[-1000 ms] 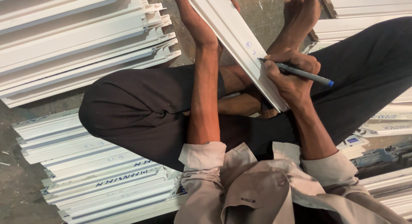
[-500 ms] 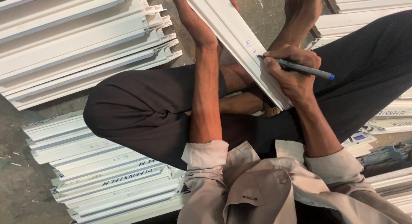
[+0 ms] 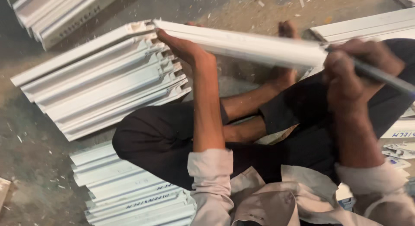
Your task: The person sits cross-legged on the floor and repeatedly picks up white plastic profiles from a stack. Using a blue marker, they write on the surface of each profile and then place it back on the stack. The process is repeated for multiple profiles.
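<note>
I sit cross-legged on the floor in dark trousers. My left hand [image 3: 183, 48] grips the far end of a long white plastic profile strip [image 3: 250, 46], which lies nearly level across my view. My right hand [image 3: 356, 74] is closed around a dark pen [image 3: 382, 76] and rests against the strip's near right end. The pen's tip is blurred, so I cannot tell whether it touches the strip. My bare foot [image 3: 287, 31] shows beyond the strip.
A stack of white profile strips [image 3: 103, 83] lies on the concrete floor to my left, another stack [image 3: 134, 191] by my left knee, more at the top left [image 3: 56, 14] and at the right [image 3: 367, 27]. Chips and dust litter the floor.
The strip has swung from steeply slanted to nearly level and now sits higher in view. My head has shifted, so the stacks appear lower and to the right. The pen hand has moved to the right.
</note>
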`<action>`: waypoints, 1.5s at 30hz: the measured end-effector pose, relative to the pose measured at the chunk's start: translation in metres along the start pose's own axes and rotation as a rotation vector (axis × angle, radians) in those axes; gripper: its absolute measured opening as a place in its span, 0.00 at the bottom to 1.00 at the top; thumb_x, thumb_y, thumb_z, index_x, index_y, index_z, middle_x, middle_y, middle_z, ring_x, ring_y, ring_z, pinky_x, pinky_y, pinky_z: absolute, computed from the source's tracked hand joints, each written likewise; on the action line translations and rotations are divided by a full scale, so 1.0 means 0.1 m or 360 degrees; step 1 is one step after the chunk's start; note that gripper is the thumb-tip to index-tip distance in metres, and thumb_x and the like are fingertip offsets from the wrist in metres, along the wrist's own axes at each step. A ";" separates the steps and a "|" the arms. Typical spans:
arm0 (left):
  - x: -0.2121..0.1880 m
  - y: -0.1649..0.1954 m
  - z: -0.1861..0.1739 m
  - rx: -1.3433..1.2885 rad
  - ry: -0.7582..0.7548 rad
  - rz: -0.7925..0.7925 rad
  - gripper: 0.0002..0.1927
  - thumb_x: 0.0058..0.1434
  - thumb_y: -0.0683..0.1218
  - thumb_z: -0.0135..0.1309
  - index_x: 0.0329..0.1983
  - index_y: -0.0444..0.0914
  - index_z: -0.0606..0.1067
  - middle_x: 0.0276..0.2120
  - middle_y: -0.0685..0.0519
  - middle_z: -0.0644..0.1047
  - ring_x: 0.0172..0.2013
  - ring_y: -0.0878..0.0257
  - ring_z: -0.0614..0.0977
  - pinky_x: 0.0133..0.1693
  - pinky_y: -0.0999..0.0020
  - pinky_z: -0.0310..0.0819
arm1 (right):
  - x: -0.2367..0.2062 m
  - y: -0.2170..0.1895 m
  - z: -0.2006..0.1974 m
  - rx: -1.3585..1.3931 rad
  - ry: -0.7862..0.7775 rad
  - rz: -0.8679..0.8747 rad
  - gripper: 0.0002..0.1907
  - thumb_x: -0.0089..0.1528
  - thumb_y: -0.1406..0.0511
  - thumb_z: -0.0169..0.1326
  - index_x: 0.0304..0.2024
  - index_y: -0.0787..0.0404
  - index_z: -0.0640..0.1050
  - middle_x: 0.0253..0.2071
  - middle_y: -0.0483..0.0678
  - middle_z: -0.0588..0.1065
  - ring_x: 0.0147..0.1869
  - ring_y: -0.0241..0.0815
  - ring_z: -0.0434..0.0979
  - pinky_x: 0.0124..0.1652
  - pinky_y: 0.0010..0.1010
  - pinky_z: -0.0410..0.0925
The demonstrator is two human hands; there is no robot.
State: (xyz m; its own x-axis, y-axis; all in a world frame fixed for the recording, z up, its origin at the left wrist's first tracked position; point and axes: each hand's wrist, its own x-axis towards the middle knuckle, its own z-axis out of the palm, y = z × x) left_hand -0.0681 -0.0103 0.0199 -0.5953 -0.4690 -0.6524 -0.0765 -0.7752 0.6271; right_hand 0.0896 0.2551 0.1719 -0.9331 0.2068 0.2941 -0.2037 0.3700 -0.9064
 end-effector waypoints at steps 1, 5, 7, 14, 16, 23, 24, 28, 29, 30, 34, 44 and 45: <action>-0.02 -0.03 0.14 0.0092 0.0114 -0.0047 0.43 0.64 0.73 0.38 0.67 0.37 0.60 0.45 0.39 0.71 0.33 0.50 0.81 0.33 0.55 0.80 | 0.16 0.08 -0.12 0.0048 0.0022 0.0012 0.06 0.71 0.72 0.54 0.40 0.72 0.73 0.28 0.55 0.73 0.21 0.35 0.69 0.25 0.26 0.63; -0.09 -0.19 0.73 0.0192 0.0356 -0.0137 0.48 0.61 0.70 0.41 0.75 0.44 0.40 0.64 0.41 0.64 0.51 0.45 0.79 0.43 0.49 0.82 | 0.75 0.44 -0.51 0.0189 0.0076 0.0181 0.05 0.73 0.74 0.53 0.41 0.71 0.73 0.34 0.53 0.74 0.29 0.35 0.72 0.29 0.25 0.63; -0.05 -0.32 0.98 0.0201 0.0378 -0.0209 0.50 0.63 0.67 0.43 0.78 0.47 0.34 0.69 0.43 0.55 0.59 0.42 0.74 0.47 0.45 0.80 | 1.01 0.62 -0.57 0.0251 0.0070 0.0142 0.08 0.76 0.74 0.51 0.40 0.70 0.73 0.33 0.52 0.75 0.32 0.35 0.74 0.31 0.23 0.64; 0.24 -0.53 1.22 0.0267 -0.0135 -0.0253 0.46 0.59 0.65 0.48 0.74 0.38 0.52 0.70 0.38 0.57 0.64 0.37 0.60 0.59 0.34 0.62 | 1.26 0.68 -0.75 0.0004 0.0112 -0.0309 0.11 0.80 0.74 0.56 0.41 0.72 0.78 0.29 0.52 0.76 0.26 0.37 0.75 0.27 0.22 0.67; 0.16 -0.57 1.25 0.0168 -0.0242 -0.0256 0.46 0.57 0.64 0.48 0.75 0.43 0.50 0.71 0.39 0.52 0.66 0.35 0.54 0.62 0.35 0.58 | 1.27 0.60 -0.83 0.0021 0.0113 -0.0345 0.08 0.79 0.73 0.57 0.44 0.74 0.78 0.29 0.53 0.76 0.26 0.36 0.75 0.28 0.21 0.67; -0.48 -0.97 1.56 0.0695 -0.0275 0.0193 0.52 0.60 0.60 0.55 0.77 0.42 0.39 0.72 0.35 0.45 0.71 0.34 0.55 0.68 0.40 0.57 | 1.38 0.43 -0.94 0.0282 0.0171 -0.0197 0.05 0.79 0.73 0.55 0.47 0.72 0.77 0.29 0.53 0.76 0.25 0.35 0.75 0.29 0.22 0.67; -0.53 -1.03 1.58 0.0948 -0.0290 0.0382 0.54 0.59 0.60 0.57 0.77 0.40 0.38 0.73 0.35 0.44 0.71 0.36 0.56 0.68 0.42 0.56 | 1.39 0.43 -0.95 0.0298 0.0191 -0.0172 0.05 0.78 0.73 0.55 0.47 0.72 0.77 0.30 0.53 0.76 0.26 0.35 0.75 0.29 0.22 0.67; -0.39 -1.12 1.87 0.1776 -0.0632 0.2023 0.39 0.70 0.55 0.58 0.74 0.35 0.54 0.70 0.38 0.60 0.71 0.44 0.64 0.72 0.52 0.61 | 1.39 0.45 -0.96 0.0265 0.0240 -0.0153 0.04 0.77 0.74 0.53 0.47 0.72 0.76 0.30 0.54 0.76 0.26 0.35 0.76 0.27 0.20 0.68; -0.19 -1.02 2.06 0.2006 -0.0828 0.2013 0.35 0.69 0.54 0.61 0.71 0.35 0.61 0.67 0.40 0.66 0.67 0.45 0.69 0.69 0.54 0.66 | 1.40 0.45 -0.96 0.0280 0.0252 -0.0129 0.04 0.76 0.73 0.54 0.46 0.71 0.76 0.28 0.53 0.76 0.25 0.34 0.75 0.26 0.20 0.67; -0.04 -0.93 2.17 0.2233 -0.1030 0.1991 0.31 0.69 0.53 0.64 0.67 0.35 0.67 0.65 0.41 0.72 0.64 0.47 0.74 0.66 0.56 0.70 | 1.40 0.46 -0.96 0.0300 0.0264 -0.0105 0.05 0.76 0.73 0.54 0.46 0.71 0.76 0.28 0.53 0.76 0.25 0.34 0.75 0.26 0.20 0.67; 0.34 -0.74 2.38 0.2729 -0.1714 0.1529 0.20 0.59 0.50 0.70 0.49 0.35 0.79 0.47 0.42 0.79 0.46 0.47 0.82 0.49 0.52 0.74 | 1.43 0.47 -0.95 0.0406 0.0309 -0.0033 0.06 0.77 0.72 0.54 0.45 0.72 0.76 0.27 0.53 0.75 0.24 0.35 0.73 0.25 0.21 0.66; 0.28 -0.91 1.93 0.2758 -0.1835 0.2111 0.07 0.74 0.45 0.57 0.50 0.37 0.77 0.48 0.48 0.80 0.47 0.53 0.85 0.50 0.60 0.83 | 1.46 0.48 -0.95 0.0617 0.0351 0.0056 0.06 0.76 0.71 0.53 0.44 0.71 0.75 0.26 0.52 0.73 0.22 0.33 0.70 0.23 0.21 0.62; 0.29 -0.87 1.88 0.2774 -0.1803 0.2066 0.07 0.76 0.45 0.57 0.53 0.38 0.76 0.49 0.48 0.80 0.50 0.52 0.85 0.53 0.57 0.83 | 1.45 0.48 -0.94 0.0637 0.0358 0.0079 0.07 0.76 0.71 0.53 0.44 0.71 0.75 0.26 0.52 0.73 0.22 0.33 0.70 0.23 0.21 0.62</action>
State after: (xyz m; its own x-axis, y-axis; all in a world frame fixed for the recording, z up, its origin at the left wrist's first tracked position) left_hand -0.2292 0.1234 0.0270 -0.8247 0.5379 0.1746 0.5618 0.7438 0.3621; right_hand -0.0276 0.3881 0.1999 -0.8662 0.4230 0.2660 -0.3001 -0.0149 -0.9538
